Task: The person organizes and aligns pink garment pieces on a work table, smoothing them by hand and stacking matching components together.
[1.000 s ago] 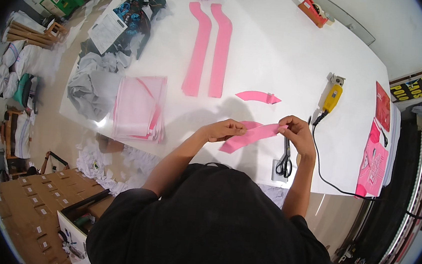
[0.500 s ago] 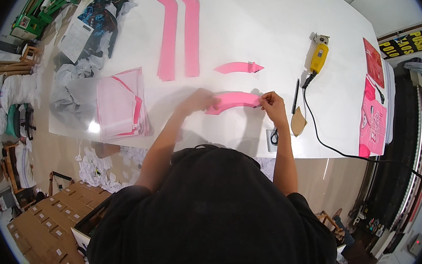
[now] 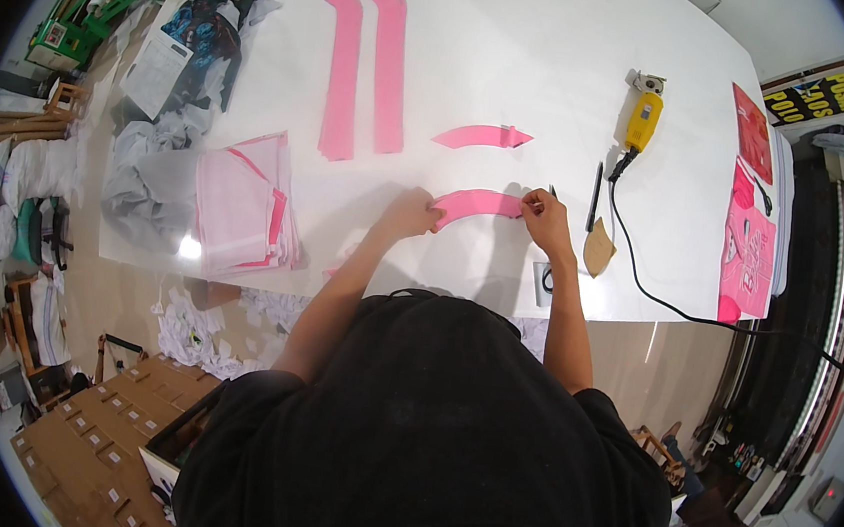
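Observation:
A narrow curved strip of pink fabric (image 3: 480, 203) arches between my hands, low over the white table or on it; I cannot tell which. My left hand (image 3: 408, 214) pinches its left end. At the other end, my right hand (image 3: 545, 222) has its fingertips closed on the strip. A small dark pointed tip pokes up beside the right fingers; the rest of that tool is hidden in the hand. Beyond the strip lies a second curved pink piece (image 3: 483, 136) with a pointed right end. A pink scrap shows beside my left forearm.
Two long pink strips (image 3: 388, 80) lie farther back. At right are a yellow electric cloth cutter (image 3: 642, 122) with a black cord, a black pen-like stick (image 3: 594, 196), a brown pattern piece (image 3: 599, 249) and pink printed fabric (image 3: 745, 242). Stacked pale pink sheets (image 3: 236, 207) and crumpled scraps occupy the left.
My left hand has shifted slightly right and now pinches the strip's end. The strip looks narrower, and a pink scrap shows by my left forearm. The dark tip now points up from my right hand.

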`<state>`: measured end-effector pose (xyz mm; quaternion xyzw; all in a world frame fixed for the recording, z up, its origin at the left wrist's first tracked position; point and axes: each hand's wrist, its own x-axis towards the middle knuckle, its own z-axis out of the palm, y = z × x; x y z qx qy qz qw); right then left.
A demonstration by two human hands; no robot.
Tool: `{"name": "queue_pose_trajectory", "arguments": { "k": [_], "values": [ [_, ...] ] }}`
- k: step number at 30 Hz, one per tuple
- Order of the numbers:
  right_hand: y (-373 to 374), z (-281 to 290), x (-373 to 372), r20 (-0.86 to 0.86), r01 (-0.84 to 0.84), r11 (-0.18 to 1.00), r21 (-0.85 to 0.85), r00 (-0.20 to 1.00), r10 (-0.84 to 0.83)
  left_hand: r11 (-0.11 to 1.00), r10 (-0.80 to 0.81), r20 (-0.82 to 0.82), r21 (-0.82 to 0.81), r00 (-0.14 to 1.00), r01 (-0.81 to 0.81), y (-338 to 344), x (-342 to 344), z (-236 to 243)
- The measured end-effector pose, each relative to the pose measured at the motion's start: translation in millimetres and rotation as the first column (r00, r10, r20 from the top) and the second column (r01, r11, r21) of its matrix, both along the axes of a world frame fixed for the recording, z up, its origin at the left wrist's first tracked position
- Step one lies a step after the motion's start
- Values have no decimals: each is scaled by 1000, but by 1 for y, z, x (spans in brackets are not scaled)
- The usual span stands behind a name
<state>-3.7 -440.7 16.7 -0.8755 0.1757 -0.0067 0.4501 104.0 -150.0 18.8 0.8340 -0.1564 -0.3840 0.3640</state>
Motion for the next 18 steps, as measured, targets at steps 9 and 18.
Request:
{"name": "queue_pose_trajectory", "arguments": {
  "k": [9, 18],
  "values": [
    [6, 6, 3, 1, -72, 994, -84, 997, 72, 998, 57, -7, 31, 998, -57, 5, -4, 2],
    [-8, -3, 8, 155, -66, 965, -256, 982, 108, 979, -45, 184, 206, 982, 6, 49, -13, 15]
  ]
}}
